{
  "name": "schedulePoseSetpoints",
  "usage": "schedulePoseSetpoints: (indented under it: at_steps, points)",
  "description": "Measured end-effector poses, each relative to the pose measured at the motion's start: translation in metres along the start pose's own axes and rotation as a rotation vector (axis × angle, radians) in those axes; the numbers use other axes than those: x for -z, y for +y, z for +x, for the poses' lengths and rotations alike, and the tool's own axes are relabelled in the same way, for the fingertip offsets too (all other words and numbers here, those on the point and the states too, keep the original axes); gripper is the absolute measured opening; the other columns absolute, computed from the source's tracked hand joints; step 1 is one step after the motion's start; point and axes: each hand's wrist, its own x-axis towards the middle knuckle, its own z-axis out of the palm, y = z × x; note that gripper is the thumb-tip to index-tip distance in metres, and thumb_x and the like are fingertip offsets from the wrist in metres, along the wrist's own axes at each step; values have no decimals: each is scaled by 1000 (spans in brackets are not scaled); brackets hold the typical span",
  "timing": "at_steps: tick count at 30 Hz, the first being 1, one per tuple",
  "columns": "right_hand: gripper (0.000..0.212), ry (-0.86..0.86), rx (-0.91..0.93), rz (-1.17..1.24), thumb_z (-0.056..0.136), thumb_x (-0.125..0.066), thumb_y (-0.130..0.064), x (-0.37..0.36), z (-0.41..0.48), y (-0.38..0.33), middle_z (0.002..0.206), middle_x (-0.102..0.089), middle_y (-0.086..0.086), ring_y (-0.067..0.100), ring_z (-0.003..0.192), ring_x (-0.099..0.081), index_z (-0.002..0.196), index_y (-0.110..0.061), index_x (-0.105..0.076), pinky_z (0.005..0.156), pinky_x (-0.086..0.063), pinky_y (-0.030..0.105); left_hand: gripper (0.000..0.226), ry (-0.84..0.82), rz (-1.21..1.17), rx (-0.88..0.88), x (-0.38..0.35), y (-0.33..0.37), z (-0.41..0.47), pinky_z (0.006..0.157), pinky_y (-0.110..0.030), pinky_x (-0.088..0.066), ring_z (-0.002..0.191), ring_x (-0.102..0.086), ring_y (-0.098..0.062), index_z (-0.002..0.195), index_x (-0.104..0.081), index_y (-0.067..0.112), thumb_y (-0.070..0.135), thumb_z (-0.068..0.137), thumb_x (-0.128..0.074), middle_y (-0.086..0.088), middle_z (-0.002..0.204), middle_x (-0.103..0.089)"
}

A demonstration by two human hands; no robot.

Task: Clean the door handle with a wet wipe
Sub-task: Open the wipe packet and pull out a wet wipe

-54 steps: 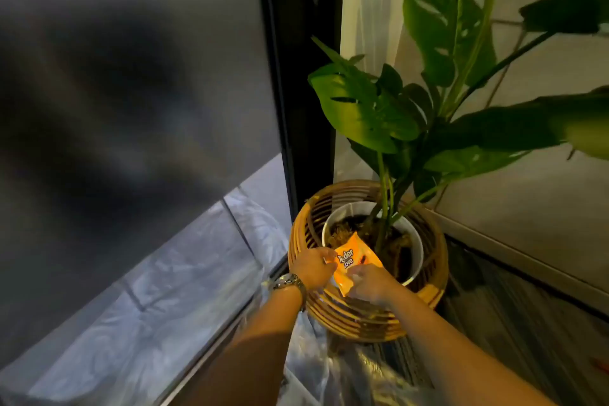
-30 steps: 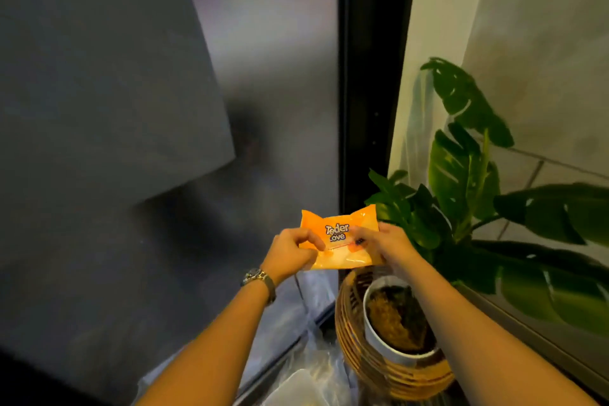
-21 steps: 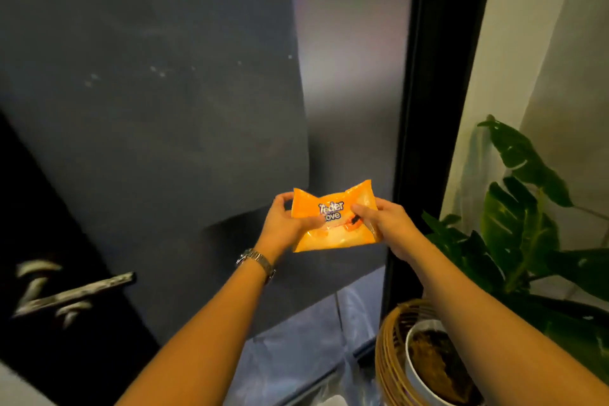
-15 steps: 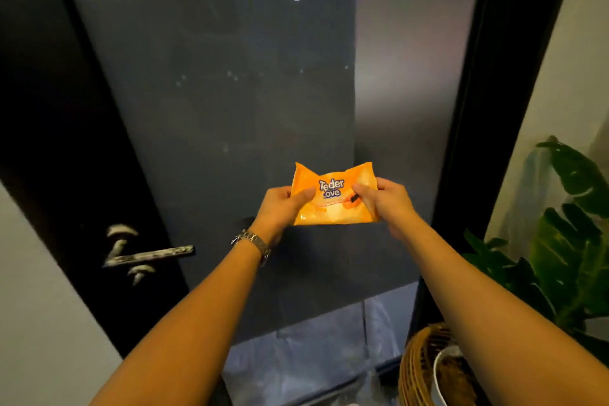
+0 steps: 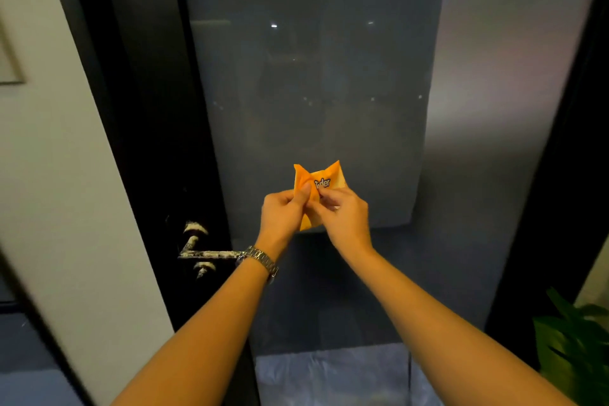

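An orange wet wipe pack [image 5: 324,181] is held up in front of a dark glass door [image 5: 313,76]. My left hand [image 5: 283,212] grips its left side, thumb on the front. My right hand [image 5: 344,214] pinches the front of the pack near the middle. The pack is crumpled between both hands. A lever door handle [image 5: 211,254], speckled with white dirt, sticks out from the black door frame [image 5: 155,142] at lower left, just left of my left wrist with its metal watch [image 5: 262,259].
A white wall [image 5: 52,158] flanks the door on the left. Green plant leaves [image 5: 576,333] show at the bottom right corner. Clear plastic sheeting [image 5: 329,379] lies on the floor behind the glass.
The view swung up and left from the potted plant to the door, bringing the handle into sight. My hands lifted the pack and moved closer together, crumpling it.
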Motion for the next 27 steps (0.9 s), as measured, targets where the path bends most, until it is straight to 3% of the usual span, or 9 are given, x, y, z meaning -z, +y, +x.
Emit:
schedulePoseSetpoints:
  at_steps: [5, 9, 11, 14, 16, 19, 22, 24, 27]
  points:
    - [22, 97, 38, -14, 87, -65, -25, -7, -6, -9, 92, -71, 6, 8, 78, -58, 98, -8, -73, 66, -43, 7, 45, 69, 17, -71, 6, 0, 0, 44, -16, -30, 43, -37, -3, 50, -54, 13, 36, 89, -56, 3, 46, -44]
    - [20, 133, 31, -38, 91, -59, -19, -13, -4, -12, 78, -68, 7, 13, 69, -59, 85, -6, -72, 59, -44, 13, 49, 136, 140, -111, 3, 5, -3, 39, -12, -25, 40, -32, -5, 45, -40, 18, 31, 90, -56, 2, 44, -38]
    - [20, 217, -75, 7, 89, -58, -14, -9, 3, -10, 70, -63, 8, 15, 61, -53, 79, -2, -71, 49, -36, 16, 50, 199, 187, -110, 5, 5, -4, 39, -13, -22, 42, -29, -7, 45, -35, 18, 28, 90, -56, 2, 45, -35]
    - [18, 352, -257, 71, 87, -57, -11, 9, 16, 1, 74, -66, 13, 18, 67, -53, 82, 1, -71, 56, -35, 24, 47, 273, 176, -53, 17, -7, -4, 46, -24, -25, 46, -33, -9, 47, -38, 17, 25, 90, -55, 1, 47, -38]
    - [18, 305, -274, 65, 88, -56, -13, 16, 18, 8, 81, -67, 11, 17, 72, -54, 85, -1, -70, 55, -37, 23, 44, 250, 143, -24, 21, -18, -6, 50, -29, -35, 50, -46, -17, 50, -45, 13, 29, 90, -56, -6, 52, -48]
    - [16, 168, -327, 99, 91, -51, -16, 12, 20, 15, 94, -61, 9, 15, 75, -52, 81, -13, -63, 60, -38, 23, 38, 184, 16, 69, 24, -28, -5, 69, -46, -54, 76, -67, -34, 75, -63, 4, 38, 89, -54, -20, 81, -69]
    - [24, -20, -455, 271, 94, -45, -17, 14, 19, 12, 90, -57, 6, 16, 77, -52, 73, -21, -53, 66, -44, 28, 22, 142, 34, 94, 29, -27, -7, 71, -38, -55, 82, -67, -28, 81, -62, 15, 30, 92, -51, -13, 89, -68]
    - [23, -122, -475, 316, 96, -43, -18, 15, 19, 8, 93, -58, 6, 21, 85, -56, 76, -23, -52, 78, -50, 39, 14, 242, 159, 34, 31, -26, -7, 65, -30, -48, 85, -60, -21, 97, -58, 11, 23, 90, -56, -5, 92, -62]
    - [19, -150, -454, 251, 96, -40, -18, 10, 19, 2, 97, -56, 7, 23, 89, -55, 80, -21, -50, 82, -50, 42, 44, 347, 232, -79, 30, -21, -9, 78, -27, -42, 97, -49, -12, 119, -46, 14, 17, 81, -68, 0, 110, -52]
